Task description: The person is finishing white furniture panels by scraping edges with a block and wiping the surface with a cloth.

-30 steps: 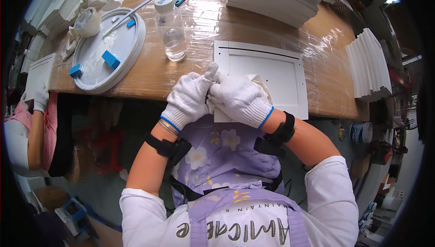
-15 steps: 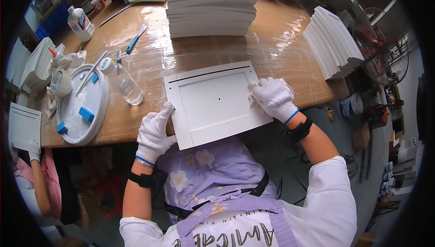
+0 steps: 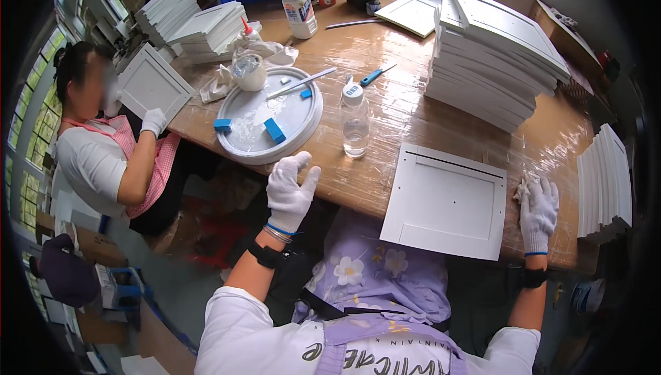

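Note:
A white rectangular panel (image 3: 447, 203) with a recessed middle, a dark slot along its far edge and small dots lies at the table's front edge, slightly overhanging it. Neither hand touches it. In a white knit glove, my left hand (image 3: 290, 193) is raised in front of the table, fingers apart and curved, holding nothing. It is nearest to a round white lid (image 3: 234, 142) carrying blue blocks (image 3: 274, 131) and white residue. To the panel's right, my gloved right hand (image 3: 539, 213) rests on the table over a crumpled rag (image 3: 527, 184), gripping it by the thumb side.
A clear bottle (image 3: 355, 127) stands between lid and panel; a blue-handled knife (image 3: 377, 75) lies behind it. Tall panel stacks (image 3: 482, 79) rise at the back and right (image 3: 606, 182). A white jug (image 3: 299, 12) stands farther back. At left, a co-worker (image 3: 110, 148) holds another panel (image 3: 155, 86).
My view has swung left. Both hands have come off the panel: the left moved left toward the lid, the right moved right onto the table with the rag.

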### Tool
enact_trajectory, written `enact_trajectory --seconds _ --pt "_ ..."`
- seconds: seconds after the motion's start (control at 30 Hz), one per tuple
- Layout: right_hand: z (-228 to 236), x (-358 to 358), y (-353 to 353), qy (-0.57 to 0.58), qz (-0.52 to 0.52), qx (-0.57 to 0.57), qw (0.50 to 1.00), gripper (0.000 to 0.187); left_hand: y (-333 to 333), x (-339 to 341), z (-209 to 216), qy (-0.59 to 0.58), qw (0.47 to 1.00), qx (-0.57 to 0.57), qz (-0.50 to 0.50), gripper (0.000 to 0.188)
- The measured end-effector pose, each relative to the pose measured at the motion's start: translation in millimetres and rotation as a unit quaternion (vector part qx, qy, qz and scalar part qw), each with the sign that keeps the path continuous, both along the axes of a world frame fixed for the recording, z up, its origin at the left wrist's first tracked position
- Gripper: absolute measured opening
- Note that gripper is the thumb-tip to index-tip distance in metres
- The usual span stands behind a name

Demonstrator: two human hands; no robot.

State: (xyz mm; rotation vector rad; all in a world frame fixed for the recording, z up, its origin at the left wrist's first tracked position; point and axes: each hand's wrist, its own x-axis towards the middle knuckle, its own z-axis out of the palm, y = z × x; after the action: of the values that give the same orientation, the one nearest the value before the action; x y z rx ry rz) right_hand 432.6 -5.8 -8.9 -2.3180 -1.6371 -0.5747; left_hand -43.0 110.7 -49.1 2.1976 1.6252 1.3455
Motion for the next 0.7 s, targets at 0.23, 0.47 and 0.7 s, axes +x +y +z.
enact_trajectory --seconds 0.23,0.47,0.7 --pt "0 -19 -15 0.026 0.036 0.007 0.999 0.028 79 -30 43 0.142 0.879 -0.301 0.340 0.072" --pt "-8 -16 -37 0.054 0.108 0.078 0.990 0.024 97 -71 11 -0.015 0.955 -0.227 0.188 0.051" --pt "-28 -15 -51 0.150 0.101 0.083 0.980 0.027 76 -85 -15 -0.329 0.936 -0.119 -0.046 0.039"
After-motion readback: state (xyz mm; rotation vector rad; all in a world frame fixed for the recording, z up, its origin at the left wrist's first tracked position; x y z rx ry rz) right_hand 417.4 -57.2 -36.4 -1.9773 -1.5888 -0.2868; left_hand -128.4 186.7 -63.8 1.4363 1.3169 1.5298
